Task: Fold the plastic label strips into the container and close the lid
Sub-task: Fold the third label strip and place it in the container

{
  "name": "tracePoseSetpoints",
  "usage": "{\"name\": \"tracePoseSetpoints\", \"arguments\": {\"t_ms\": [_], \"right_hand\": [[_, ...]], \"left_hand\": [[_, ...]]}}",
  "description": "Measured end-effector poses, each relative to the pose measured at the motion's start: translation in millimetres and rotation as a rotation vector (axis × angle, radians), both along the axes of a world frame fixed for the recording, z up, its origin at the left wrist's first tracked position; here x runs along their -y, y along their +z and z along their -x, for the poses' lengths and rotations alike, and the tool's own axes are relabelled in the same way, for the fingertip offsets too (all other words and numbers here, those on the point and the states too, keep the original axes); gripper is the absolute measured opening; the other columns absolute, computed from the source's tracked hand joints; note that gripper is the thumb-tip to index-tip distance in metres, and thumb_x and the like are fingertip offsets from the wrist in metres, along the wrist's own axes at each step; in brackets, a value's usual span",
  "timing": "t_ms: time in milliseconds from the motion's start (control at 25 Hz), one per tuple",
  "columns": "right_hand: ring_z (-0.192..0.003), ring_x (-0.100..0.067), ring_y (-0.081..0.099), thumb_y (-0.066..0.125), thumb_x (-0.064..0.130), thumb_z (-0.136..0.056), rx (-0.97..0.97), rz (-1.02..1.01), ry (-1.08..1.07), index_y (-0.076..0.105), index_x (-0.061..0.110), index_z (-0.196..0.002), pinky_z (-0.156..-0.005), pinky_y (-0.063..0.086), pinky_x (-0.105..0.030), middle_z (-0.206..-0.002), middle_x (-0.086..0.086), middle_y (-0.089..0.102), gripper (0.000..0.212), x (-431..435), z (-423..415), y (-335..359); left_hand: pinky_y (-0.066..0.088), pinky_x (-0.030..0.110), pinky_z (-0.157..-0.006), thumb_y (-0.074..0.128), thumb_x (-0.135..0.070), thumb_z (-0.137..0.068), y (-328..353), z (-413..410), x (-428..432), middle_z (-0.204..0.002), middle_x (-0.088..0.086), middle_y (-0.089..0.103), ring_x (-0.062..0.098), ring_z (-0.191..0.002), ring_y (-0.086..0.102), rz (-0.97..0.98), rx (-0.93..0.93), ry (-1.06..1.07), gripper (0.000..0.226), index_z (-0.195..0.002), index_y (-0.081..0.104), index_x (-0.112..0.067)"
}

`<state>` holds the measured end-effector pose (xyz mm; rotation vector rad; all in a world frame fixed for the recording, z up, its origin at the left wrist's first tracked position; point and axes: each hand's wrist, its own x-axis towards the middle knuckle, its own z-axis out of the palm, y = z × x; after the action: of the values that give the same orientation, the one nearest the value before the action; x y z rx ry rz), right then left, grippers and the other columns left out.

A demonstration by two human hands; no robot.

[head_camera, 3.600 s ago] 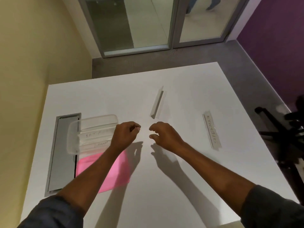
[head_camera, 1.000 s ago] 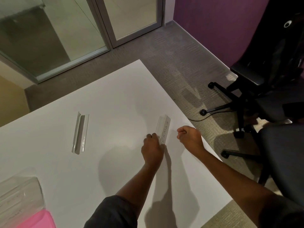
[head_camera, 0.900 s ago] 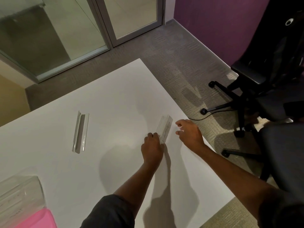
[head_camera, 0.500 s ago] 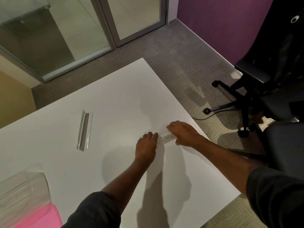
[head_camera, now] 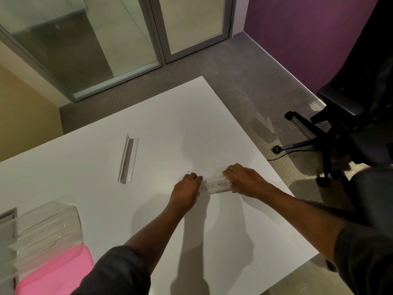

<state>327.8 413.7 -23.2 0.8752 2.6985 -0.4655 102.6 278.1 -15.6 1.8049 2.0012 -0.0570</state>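
Note:
A clear plastic label strip (head_camera: 215, 186) with handwritten letters lies crosswise near the table's right edge. My left hand (head_camera: 185, 192) grips its left end and my right hand (head_camera: 244, 180) grips its right end, so only the middle letters show. A second strip (head_camera: 128, 158), bent into an angle, lies further left on the white table (head_camera: 89, 179). The clear container (head_camera: 42, 228) sits at the lower left with strips inside, and a pink lid (head_camera: 55, 273) lies next to it on its near side.
A black office chair (head_camera: 348, 128) stands on the carpet right of the table. A grey cable slot (head_camera: 8, 216) is set into the table's left side behind the container. Glass doors and a purple wall lie beyond the far edge.
My right hand came over and took hold of the strip's far end. The strip turned from pointing away to lying crosswise between both hands. The view shifted slightly.

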Motion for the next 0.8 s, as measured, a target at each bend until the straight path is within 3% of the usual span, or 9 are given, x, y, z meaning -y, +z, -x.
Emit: {"name": "tracePoseSetpoints", "arguments": {"t_ms": [120,320,520,800], "right_hand": [[-0.112,-0.025,0.061,0.086,0.015,-0.079,0.01,-0.019,0.039,0.059,0.011,-0.134,-0.075,0.064,-0.045,-0.127,-0.007,0.064,0.062,17,20,17],[-0.117,-0.025,0.059,0.076,0.015,-0.091,-0.075,-0.026,0.093,0.059,0.013,-0.135,-0.076,0.063,-0.046,-0.128,-0.005,0.064,0.048,49,72,46],[-0.115,-0.024,0.057,0.071,0.016,-0.093,-0.166,0.01,0.157,0.061,0.016,-0.131,-0.072,0.061,-0.047,-0.123,0.0,0.064,0.04,87,138,75],[-0.119,-0.023,0.054,0.069,0.01,-0.092,-0.249,0.032,0.294,0.059,0.018,-0.138,-0.075,0.06,-0.047,-0.128,0.0,0.063,0.048,162,254,103]], "left_hand": [[0.058,0.041,-0.071,0.068,-0.007,-0.089,12,24,21,-0.123,0.004,0.062,0.026,-0.115,0.058,-0.021,0.015,0.012,0.047,-0.135,0.058,-0.016],[0.054,0.036,-0.069,0.07,-0.007,-0.09,36,76,69,-0.126,0.004,0.065,0.025,-0.113,0.06,-0.098,0.005,0.044,0.052,-0.14,0.057,-0.016],[0.059,0.043,-0.076,0.067,-0.005,-0.091,65,137,133,-0.13,0.004,0.064,0.026,-0.117,0.059,-0.167,0.018,0.125,0.056,-0.145,0.056,-0.016],[0.06,0.046,-0.077,0.073,-0.005,-0.088,92,236,235,-0.128,0.003,0.066,0.028,-0.116,0.062,-0.212,-0.034,0.254,0.057,-0.141,0.059,-0.02]]}}
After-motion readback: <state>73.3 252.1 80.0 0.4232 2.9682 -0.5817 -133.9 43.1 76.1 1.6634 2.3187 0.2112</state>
